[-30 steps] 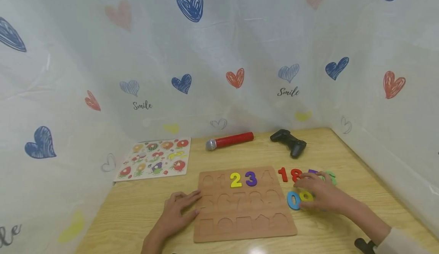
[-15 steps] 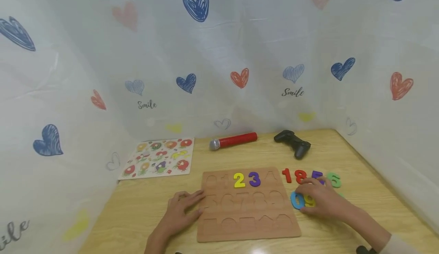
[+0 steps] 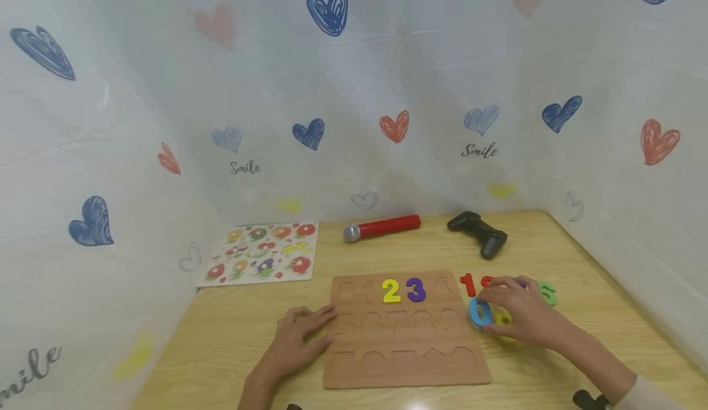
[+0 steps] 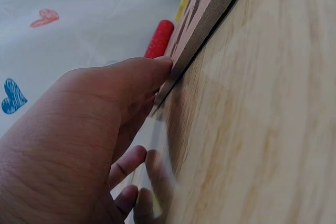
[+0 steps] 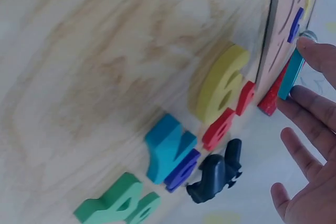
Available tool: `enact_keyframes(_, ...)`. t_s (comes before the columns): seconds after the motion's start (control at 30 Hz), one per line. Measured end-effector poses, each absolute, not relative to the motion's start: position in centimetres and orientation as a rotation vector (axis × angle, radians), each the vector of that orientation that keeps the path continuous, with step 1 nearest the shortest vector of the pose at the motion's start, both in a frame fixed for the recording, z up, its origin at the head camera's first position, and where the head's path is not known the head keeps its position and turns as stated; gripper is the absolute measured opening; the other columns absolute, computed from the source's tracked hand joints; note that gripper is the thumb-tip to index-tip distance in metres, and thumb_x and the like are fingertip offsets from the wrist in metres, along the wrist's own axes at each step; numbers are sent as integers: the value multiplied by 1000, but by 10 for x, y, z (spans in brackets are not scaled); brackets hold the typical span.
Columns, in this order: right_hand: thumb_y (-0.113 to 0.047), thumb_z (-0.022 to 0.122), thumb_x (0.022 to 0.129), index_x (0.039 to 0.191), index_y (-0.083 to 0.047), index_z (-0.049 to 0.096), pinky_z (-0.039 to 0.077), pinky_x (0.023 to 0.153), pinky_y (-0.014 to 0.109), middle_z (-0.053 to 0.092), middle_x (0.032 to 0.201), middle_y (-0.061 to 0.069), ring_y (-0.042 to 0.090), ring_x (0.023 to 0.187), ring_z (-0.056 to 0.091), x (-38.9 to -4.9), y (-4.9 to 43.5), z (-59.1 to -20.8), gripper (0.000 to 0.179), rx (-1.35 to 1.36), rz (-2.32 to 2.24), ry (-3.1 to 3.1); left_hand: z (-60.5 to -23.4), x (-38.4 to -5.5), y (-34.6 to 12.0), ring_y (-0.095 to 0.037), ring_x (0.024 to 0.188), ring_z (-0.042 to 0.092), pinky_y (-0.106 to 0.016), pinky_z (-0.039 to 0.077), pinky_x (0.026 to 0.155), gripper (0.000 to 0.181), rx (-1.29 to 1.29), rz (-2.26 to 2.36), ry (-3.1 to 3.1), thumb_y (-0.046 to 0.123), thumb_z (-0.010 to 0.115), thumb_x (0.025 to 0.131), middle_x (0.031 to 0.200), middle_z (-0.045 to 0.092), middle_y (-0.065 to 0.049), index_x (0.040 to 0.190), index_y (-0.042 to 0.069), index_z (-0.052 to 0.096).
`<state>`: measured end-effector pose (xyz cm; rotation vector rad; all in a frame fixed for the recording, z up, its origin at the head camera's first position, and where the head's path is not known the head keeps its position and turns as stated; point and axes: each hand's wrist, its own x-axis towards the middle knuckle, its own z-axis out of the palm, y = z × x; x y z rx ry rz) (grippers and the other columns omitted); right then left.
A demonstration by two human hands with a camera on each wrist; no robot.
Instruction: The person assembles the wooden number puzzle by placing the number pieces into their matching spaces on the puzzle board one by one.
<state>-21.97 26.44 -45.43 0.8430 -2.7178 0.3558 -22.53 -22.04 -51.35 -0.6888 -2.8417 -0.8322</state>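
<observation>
My right hand (image 3: 525,315) pinches the blue number 0 (image 3: 473,313) between thumb and fingers, just right of the wooden number board (image 3: 409,376). In the right wrist view, the blue 0 (image 5: 292,74) appears edge-on, raised off the table. A yellow 2 (image 3: 391,291) and a purple 3 (image 3: 416,290) sit in the board's top row. At the board's left edge my left hand (image 3: 293,345) touches it with thumb and fingertips. Beneath the right hand lies a yellow 9 (image 5: 223,85); a red 1 (image 3: 468,284) lies beyond it.
Around the right hand lie a red 8 (image 5: 218,129), a teal piece (image 5: 167,148), a purple 5 (image 5: 182,170), a green 4 (image 5: 113,202) and a green 6 (image 3: 547,293). Farther back are a fruit board (image 3: 260,253), a red microphone (image 3: 387,227) and a black game controller (image 3: 478,233).
The right hand has taken hold of the blue 0 and lifted it slightly. The left hand keeps its place at the board's edge. The head view has shifted a little.
</observation>
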Motion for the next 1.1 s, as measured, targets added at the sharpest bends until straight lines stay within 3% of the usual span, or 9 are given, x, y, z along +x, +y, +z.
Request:
enact_keyframes(0.47, -35, 88, 75, 113, -21, 75, 30, 87, 59, 71, 110, -11, 25, 113, 54, -228, 235, -441, 43, 902, 310, -2689, -515, -226, -221, -20, 123, 35, -49, 29, 91, 48, -695, -840, -2851, 53, 60, 96, 149, 50, 14, 139, 33, 60)
enact_keyframes(1.1, -32, 86, 78, 115, -16, 76, 31, 86, 57, 72, 115, 0, 26, 110, 54, -241, 198, -436, 41, 983, 346, -2657, -513, -225, -221, -19, 120, 36, -48, 29, 90, 47, -712, -822, -2852, 51, 59, 97, 149, 50, 14, 140, 32, 60)
